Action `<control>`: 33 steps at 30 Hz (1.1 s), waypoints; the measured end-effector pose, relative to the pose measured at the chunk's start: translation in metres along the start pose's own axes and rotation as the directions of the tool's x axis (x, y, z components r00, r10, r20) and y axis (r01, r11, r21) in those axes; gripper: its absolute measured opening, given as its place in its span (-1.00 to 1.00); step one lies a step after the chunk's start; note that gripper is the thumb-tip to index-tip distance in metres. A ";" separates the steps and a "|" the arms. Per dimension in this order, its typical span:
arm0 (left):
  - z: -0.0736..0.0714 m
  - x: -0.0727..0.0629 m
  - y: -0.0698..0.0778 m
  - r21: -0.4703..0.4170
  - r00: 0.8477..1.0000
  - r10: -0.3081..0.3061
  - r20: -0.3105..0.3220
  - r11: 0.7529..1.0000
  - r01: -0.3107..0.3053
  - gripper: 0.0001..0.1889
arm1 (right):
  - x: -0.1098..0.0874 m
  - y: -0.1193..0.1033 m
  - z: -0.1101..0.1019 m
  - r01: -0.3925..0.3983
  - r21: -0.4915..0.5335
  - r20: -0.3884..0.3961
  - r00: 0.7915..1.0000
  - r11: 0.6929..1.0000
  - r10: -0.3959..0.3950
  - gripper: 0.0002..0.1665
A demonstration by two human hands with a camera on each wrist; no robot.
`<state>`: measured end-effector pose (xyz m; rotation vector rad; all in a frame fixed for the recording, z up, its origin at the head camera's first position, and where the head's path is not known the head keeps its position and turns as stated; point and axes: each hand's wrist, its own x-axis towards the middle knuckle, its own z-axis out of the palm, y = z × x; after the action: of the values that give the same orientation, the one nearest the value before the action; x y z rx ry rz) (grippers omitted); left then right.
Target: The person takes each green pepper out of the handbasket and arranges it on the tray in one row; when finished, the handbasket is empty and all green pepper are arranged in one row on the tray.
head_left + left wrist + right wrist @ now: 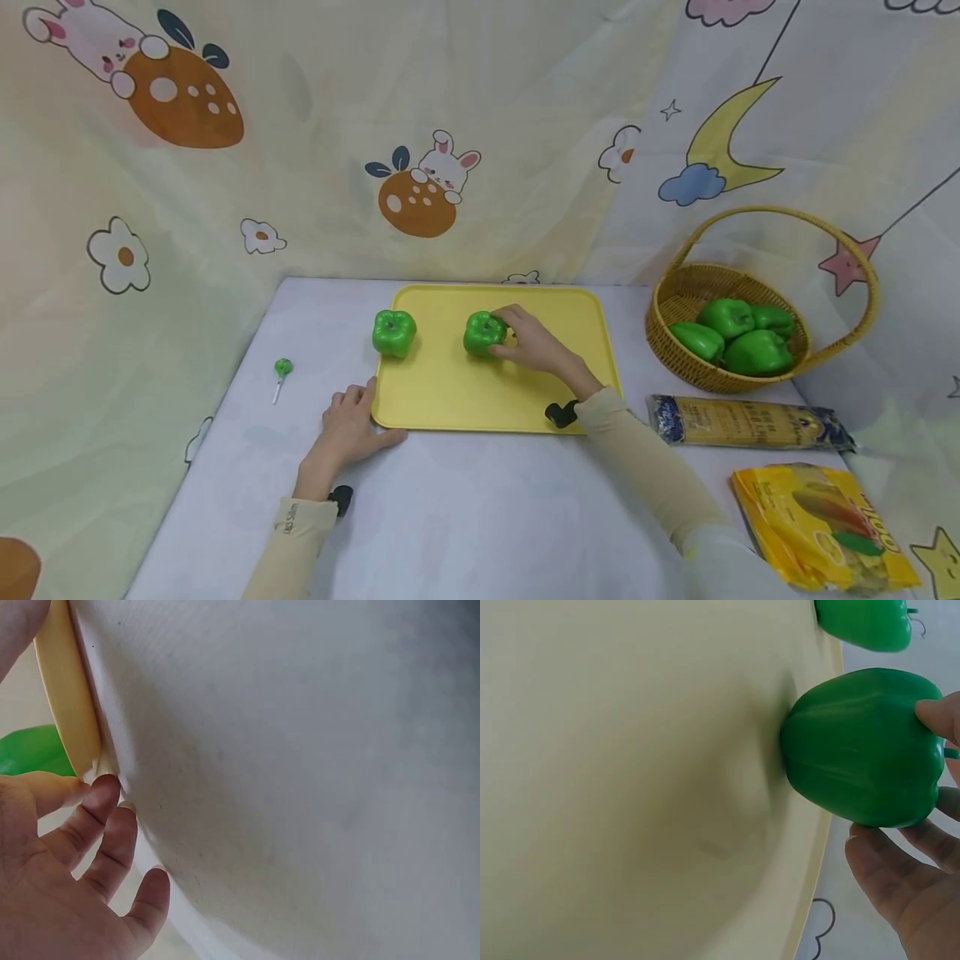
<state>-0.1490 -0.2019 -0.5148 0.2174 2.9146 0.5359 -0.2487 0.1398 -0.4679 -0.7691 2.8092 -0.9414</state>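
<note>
On the yellow tray (450,392) sits a green bell pepper (482,333), and my right hand (531,340) holds it from the right side. In the right wrist view, thumb and fingers (885,874) lie around the stem end of this pepper (862,750). A second green bell pepper (393,333) stands at the tray's left edge. My left hand (351,427) rests at the near left corner of the tray, fingers loosely spread. Seen from the left wrist, the index fingertip is right at the tray's rim (71,690), and nothing is gripped.
Right of the tray stands a wicker basket (686,358) with several green peppers (757,353). Closer to me lie a pack of noodles (742,422) and a yellow mango snack bag (825,525). A green lollipop (282,367) lies far left. Patterned cloth (315,183) hangs behind the table.
</note>
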 end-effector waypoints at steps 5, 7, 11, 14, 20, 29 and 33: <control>0.001 0.000 -0.001 0.000 1.000 0.005 -0.001 1.000 -0.005 0.14 | 0.006 -0.009 0.003 0.006 0.005 0.024 1.000 1.000 -0.006 -0.22; 0.001 0.000 -0.001 -0.001 1.000 0.003 0.000 1.000 -0.003 0.14 | 0.009 -0.011 0.004 0.001 0.010 0.037 0.999 1.000 -0.001 -0.21; 0.000 -0.001 0.000 -0.002 1.000 0.000 0.001 1.000 0.000 0.14 | 0.012 -0.012 0.008 -0.015 0.012 0.056 0.998 1.000 0.014 -0.17; -0.001 -0.002 0.001 -0.004 1.000 0.002 0.002 1.000 -0.002 0.14 | 0.015 -0.013 0.011 -0.017 0.015 0.060 0.998 1.000 0.016 -0.15; -0.002 -0.002 0.001 -0.007 1.000 -0.004 0.005 1.000 0.004 0.14 | 0.020 -0.018 0.017 0.002 0.042 0.068 0.998 0.999 -0.005 -0.15; -0.003 -0.001 0.002 -0.007 1.000 -0.009 0.021 1.000 0.009 0.13 | 0.033 -0.024 0.026 0.018 0.041 0.072 0.997 0.999 -0.020 -0.15; -0.003 -0.001 0.002 -0.003 1.000 -0.015 0.022 1.000 0.015 0.14 | 0.038 -0.026 0.030 0.027 0.042 0.072 0.997 0.999 -0.030 -0.14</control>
<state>-0.1481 -0.2008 -0.5114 0.2000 2.8918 0.5331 -0.2632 0.0870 -0.4737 -0.8234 2.7150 -0.9524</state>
